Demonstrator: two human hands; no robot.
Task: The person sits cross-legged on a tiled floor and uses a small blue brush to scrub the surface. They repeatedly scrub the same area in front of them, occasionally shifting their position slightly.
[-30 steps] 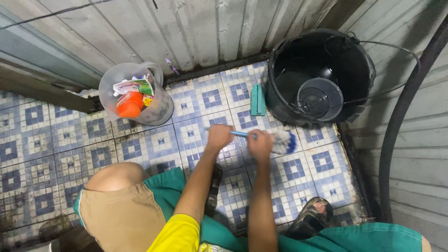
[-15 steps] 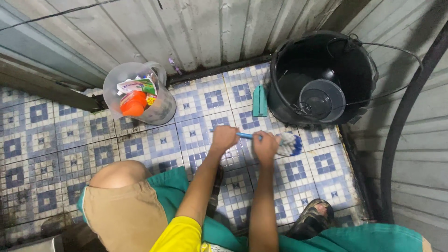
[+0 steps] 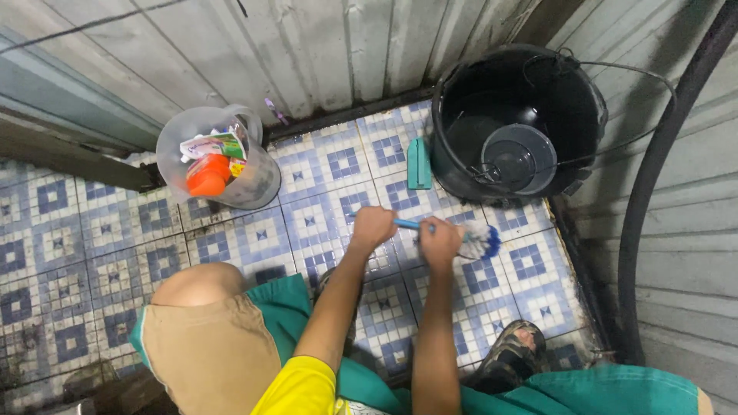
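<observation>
Near the middle of the frame, both hands close around a blue-handled scrub brush (image 3: 450,232) held low over the blue-and-white patterned tile floor (image 3: 100,253): the left hand (image 3: 373,228) is fisted on the handle's end and the right hand (image 3: 440,242) grips nearer the white-and-blue bristles, which point right. Just above them a black bucket (image 3: 453,157) with a smaller grey pail (image 3: 519,157) inside sits upper right, a teal block (image 3: 419,163) just beside it. A clear jug (image 3: 219,157) stuffed with packets stands upper left.
</observation>
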